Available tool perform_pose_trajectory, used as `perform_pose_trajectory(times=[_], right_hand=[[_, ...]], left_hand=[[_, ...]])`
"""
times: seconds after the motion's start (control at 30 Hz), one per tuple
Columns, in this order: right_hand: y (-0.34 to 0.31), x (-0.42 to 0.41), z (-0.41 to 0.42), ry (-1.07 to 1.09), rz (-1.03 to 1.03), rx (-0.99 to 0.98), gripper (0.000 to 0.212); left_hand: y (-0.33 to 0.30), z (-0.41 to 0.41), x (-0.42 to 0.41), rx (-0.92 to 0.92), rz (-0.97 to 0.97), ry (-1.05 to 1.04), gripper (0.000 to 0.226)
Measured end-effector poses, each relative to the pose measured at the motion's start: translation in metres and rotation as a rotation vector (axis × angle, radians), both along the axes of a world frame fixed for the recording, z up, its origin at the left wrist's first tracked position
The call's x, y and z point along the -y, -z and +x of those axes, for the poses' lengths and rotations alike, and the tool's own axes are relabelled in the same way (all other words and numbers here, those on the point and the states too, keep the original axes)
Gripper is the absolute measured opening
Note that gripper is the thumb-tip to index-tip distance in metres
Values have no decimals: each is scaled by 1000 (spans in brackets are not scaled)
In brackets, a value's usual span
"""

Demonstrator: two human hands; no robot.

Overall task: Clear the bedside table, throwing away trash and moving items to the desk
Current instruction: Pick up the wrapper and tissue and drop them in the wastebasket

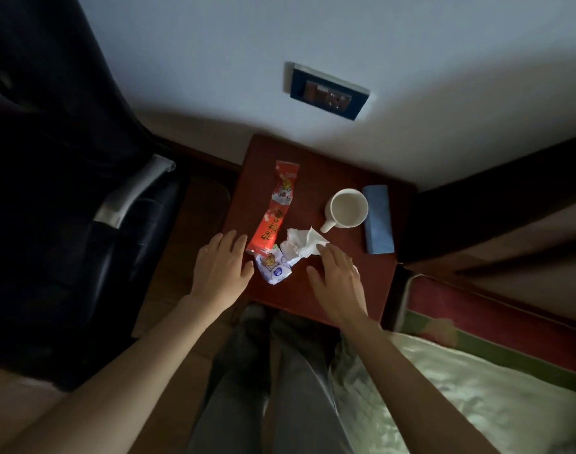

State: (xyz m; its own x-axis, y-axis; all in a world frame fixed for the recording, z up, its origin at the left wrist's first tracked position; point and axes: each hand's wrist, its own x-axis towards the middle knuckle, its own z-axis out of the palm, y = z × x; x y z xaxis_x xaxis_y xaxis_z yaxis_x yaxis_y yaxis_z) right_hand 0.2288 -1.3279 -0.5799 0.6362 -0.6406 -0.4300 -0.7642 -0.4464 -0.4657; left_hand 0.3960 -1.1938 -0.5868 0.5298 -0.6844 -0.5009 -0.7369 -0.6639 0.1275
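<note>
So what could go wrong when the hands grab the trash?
The right hand reaches the crumpled tissue just beside the white mug; a careless sweep might knock the mug's handle. The left hand could push the red wrapper or the small white packet off the bedside table.

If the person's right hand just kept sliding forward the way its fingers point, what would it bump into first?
The right hand would first meet the crumpled white tissue, which its fingertips already seem to reach. Beyond that stands the white mug, though depth is hard to judge.
</note>
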Motion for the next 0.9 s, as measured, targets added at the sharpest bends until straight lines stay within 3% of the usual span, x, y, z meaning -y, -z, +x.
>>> perform_pose_trajectory(times=[0.37, 0.63, 0.9], right_hand=[[81, 1, 36, -64, -118, 16, 52], [103, -3, 42, -9, -334, 33, 25], [89, 2, 35, 109, -252, 152, 16]], left_hand=[[63, 8, 11, -13, -84, -40, 53], [83, 5, 23, -43, -159, -53, 59], [84, 6, 50, -92, -240, -168, 71]])
